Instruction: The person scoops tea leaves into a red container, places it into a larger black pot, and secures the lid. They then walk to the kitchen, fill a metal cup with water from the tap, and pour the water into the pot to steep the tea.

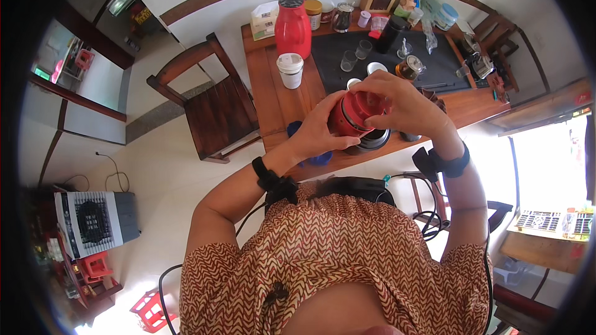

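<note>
Above the near edge of the wooden table (pixel 279 102), my left hand (pixel 314 132) grips the side of a red cylindrical canister (pixel 342 123). My right hand (pixel 405 100) curls over its red top (pixel 361 107), thumb and fingers on the rim. A dark band runs around the canister below this top; whether the top sits loose cannot be made out. Partly hidden beneath the canister is a round black vessel (pixel 376 139). Blue material (pixel 321 158) shows below and beside my left wrist. Just beyond my fingers stands a small white cup (pixel 354 83).
A red thermos jug (pixel 293 28) and a lidded white paper cup (pixel 291 72) stand to the left. On the black mat (pixel 330 51) are glasses (pixel 348 61), a black bottle (pixel 391 35) and a glass teapot (pixel 409 68). A wooden chair (pixel 219 102) is beside the table.
</note>
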{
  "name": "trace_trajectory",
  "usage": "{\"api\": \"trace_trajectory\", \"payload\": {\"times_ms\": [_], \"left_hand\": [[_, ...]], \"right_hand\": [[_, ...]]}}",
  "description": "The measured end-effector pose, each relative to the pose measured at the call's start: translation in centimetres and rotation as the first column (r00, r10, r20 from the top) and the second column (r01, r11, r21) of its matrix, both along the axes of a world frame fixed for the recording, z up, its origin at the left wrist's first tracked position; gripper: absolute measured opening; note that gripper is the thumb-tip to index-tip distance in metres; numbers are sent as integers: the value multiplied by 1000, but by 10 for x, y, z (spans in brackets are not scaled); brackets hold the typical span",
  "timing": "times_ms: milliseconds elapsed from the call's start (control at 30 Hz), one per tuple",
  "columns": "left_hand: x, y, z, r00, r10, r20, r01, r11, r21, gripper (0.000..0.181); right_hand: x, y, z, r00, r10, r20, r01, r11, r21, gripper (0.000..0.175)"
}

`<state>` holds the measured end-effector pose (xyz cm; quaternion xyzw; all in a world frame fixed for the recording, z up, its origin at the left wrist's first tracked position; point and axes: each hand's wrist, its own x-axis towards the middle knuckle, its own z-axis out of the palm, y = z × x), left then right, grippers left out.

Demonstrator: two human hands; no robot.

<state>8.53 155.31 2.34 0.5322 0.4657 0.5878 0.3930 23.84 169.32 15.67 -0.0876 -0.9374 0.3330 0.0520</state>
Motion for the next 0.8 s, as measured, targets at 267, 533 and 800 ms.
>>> {"api": "trace_trajectory", "payload": {"times_ms": [267,533,800], "left_hand": [[3,0,1,991,-74,116,79,996,-43,91],[2,0,6,985,-107,132,112,993,-33,92],[2,-13,9,987,-113,118,123,989,-83,93]], "right_hand": [[5,-4,16,998,-53,-46,53,999,-13,53],[4,-7,8,1000,-16,-10,17,1000,15,52],[3,-6,-10,998,57,-16,-58,997,-60,52]]}}
